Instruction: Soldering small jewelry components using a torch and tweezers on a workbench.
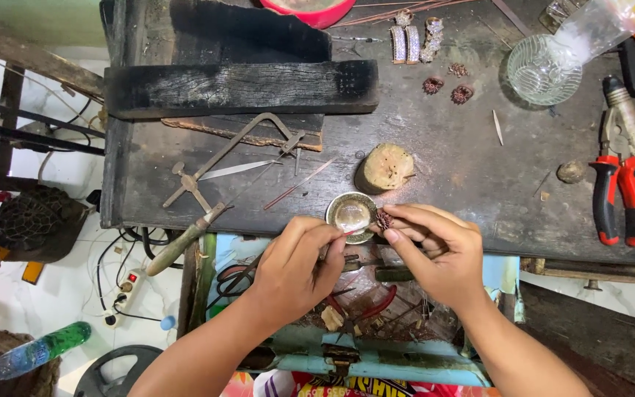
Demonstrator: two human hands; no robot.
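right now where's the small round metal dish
In the head view the small metal dish sits at the workbench's near edge, centre, just ahead of both hands, with the tan stone-like lump right behind it.

Dark scorched workbench (442, 162); white tiled floor (60, 294) beneath.

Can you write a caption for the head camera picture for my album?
Right hand holds a small spiky piece beside a little metal bowl; left hand pokes it with a thin tool.
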